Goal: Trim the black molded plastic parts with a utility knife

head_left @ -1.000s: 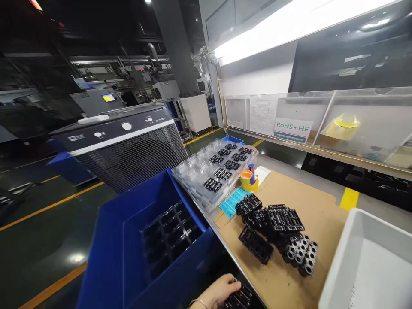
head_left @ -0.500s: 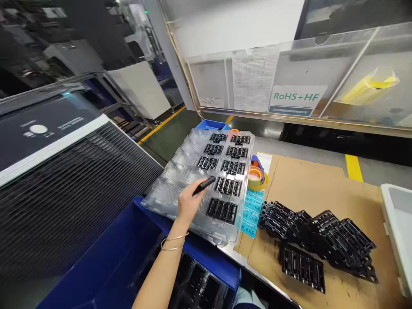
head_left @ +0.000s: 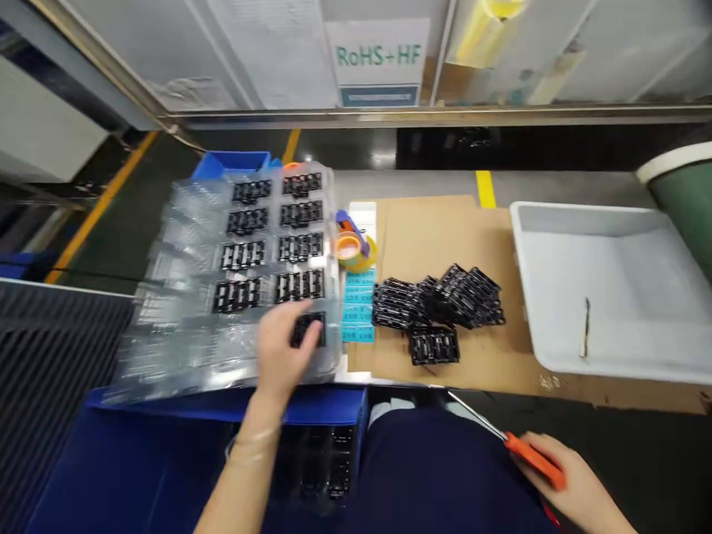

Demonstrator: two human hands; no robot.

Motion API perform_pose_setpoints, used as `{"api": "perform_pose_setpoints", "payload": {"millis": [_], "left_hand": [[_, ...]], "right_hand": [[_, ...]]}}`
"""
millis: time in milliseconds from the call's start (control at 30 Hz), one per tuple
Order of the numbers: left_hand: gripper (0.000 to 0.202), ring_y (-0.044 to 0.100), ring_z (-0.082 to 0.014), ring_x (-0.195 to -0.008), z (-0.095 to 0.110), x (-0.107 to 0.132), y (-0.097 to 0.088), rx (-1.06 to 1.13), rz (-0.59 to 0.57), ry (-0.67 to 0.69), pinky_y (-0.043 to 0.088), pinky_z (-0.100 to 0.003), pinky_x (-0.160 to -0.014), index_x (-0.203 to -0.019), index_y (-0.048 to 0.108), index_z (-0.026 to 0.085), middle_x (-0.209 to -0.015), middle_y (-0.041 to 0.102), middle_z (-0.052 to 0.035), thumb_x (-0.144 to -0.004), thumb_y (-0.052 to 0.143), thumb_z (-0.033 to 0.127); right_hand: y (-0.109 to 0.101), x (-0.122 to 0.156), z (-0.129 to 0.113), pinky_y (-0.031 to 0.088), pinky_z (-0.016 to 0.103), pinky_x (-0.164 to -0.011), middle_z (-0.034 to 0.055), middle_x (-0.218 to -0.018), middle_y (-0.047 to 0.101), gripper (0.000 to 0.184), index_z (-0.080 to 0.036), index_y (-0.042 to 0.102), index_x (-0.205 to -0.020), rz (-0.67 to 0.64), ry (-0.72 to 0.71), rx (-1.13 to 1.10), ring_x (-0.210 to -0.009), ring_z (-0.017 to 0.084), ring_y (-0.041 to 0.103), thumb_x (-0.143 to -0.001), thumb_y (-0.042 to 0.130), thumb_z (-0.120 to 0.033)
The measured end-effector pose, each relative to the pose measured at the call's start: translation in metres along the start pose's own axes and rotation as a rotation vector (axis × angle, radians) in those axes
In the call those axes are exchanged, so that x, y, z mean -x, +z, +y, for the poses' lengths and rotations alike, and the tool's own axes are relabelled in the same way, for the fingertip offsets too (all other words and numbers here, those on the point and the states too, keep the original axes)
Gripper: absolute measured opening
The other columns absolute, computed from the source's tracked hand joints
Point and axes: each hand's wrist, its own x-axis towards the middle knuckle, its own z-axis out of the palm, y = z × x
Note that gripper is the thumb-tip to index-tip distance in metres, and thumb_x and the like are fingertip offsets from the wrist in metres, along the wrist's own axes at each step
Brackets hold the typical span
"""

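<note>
My left hand [head_left: 283, 350] rests on the near right part of a clear plastic blister tray [head_left: 183, 297], its fingers curled over a black plastic part [head_left: 309, 327] in a pocket there. Several more black parts sit in the tray's pockets. My right hand [head_left: 572, 486] is low at the bottom right, closed round an orange-handled tool [head_left: 531, 456] whose thin metal blade points up and left. A heap of black parts [head_left: 439, 300] lies on the brown cardboard sheet [head_left: 439, 230] between the tray and a white bin.
A white bin [head_left: 612, 289] holding one small thin object stands at the right. A tape roll [head_left: 351, 248] and blue labels [head_left: 359, 304] lie beside the tray. Below the tray is a blue crate [head_left: 183, 460] with black parts inside. A clear shelf with an "RoHS+HF" sign runs across the back.
The view swung right and down. My left hand moved from the tray's middle to its near right pocket with the black part. My right hand and the orange tool came into view.
</note>
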Motion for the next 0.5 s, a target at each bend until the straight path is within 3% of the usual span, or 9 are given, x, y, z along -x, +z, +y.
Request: {"api": "perform_pose_setpoints", "payload": {"millis": [67,133,200,267,367,500], "left_hand": [[0.031,0.065,-0.0261,-0.119,0.055,0.024,0.043,0.089,-0.159,0.174,0.047,-0.046,-0.110,-0.120,0.068,0.024,-0.118,0.074,-0.0095,-0.097,0.053,0.039],[0.036,0.066,-0.0234,-0.119,0.101,0.044,0.092,0.153,-0.306,0.295,0.052,-0.038,-0.106,-0.125,0.067,0.026,-0.125,0.073,-0.0067,-0.089,0.066,0.030],[0.055,0.059,-0.0300,-0.132,0.131,0.052,0.136,0.176,-0.386,0.299,0.048,-0.047,-0.113,-0.133,0.061,0.022,-0.140,0.064,-0.0118,-0.080,0.074,0.018],[0.068,0.047,-0.0376,-0.142,0.144,0.048,0.167,0.202,-0.430,0.238,0.036,-0.060,-0.120,-0.139,0.055,0.016,-0.149,0.055,-0.0183,-0.074,0.073,0.007],[0.072,0.040,-0.0388,-0.147,0.150,0.039,0.180,0.294,-0.494,0.111,0.022,-0.065,-0.124,-0.141,0.052,0.013,-0.148,0.054,-0.0207,-0.072,0.064,-0.003],[0.081,0.037,-0.0336,-0.149,0.154,0.057,0.150,0.503,-0.560,-0.106,0.019,-0.056,-0.128,-0.148,0.044,0.019,-0.151,0.050,-0.0157,-0.071,0.064,0.002]], "right_hand": [[-0.011,0.001,0.001,0.056,0.033,-0.068,0.0050,-0.077,0.074,0.030,-0.024,0.074,-0.082,0.000,0.004,0.023,-0.072,0.024,0.071,-0.089,0.056,-0.048],[-0.017,0.001,0.001,0.055,0.033,-0.066,0.0050,-0.074,0.073,0.033,-0.024,0.072,-0.080,0.025,0.023,0.024,-0.069,0.023,0.070,-0.090,0.053,-0.049],[-0.020,0.002,0.004,0.055,0.033,-0.067,0.0053,-0.075,0.073,0.033,-0.024,0.072,-0.081,0.037,0.020,0.008,-0.070,0.024,0.070,-0.089,0.054,-0.049],[-0.022,0.005,0.008,0.055,0.033,-0.067,0.0053,-0.075,0.073,0.029,-0.024,0.072,-0.081,0.045,0.013,-0.004,-0.071,0.024,0.069,-0.088,0.056,-0.048],[-0.029,0.009,0.017,0.053,0.032,-0.065,0.0048,-0.075,0.072,0.024,-0.024,0.070,-0.078,0.046,0.000,-0.013,-0.070,0.023,0.069,-0.085,0.059,-0.045],[-0.036,0.018,0.031,0.054,0.030,-0.063,0.0034,-0.072,0.071,0.022,-0.027,0.070,-0.074,-0.016,-0.043,-0.021,-0.067,0.022,0.070,-0.085,0.059,-0.043]]}}
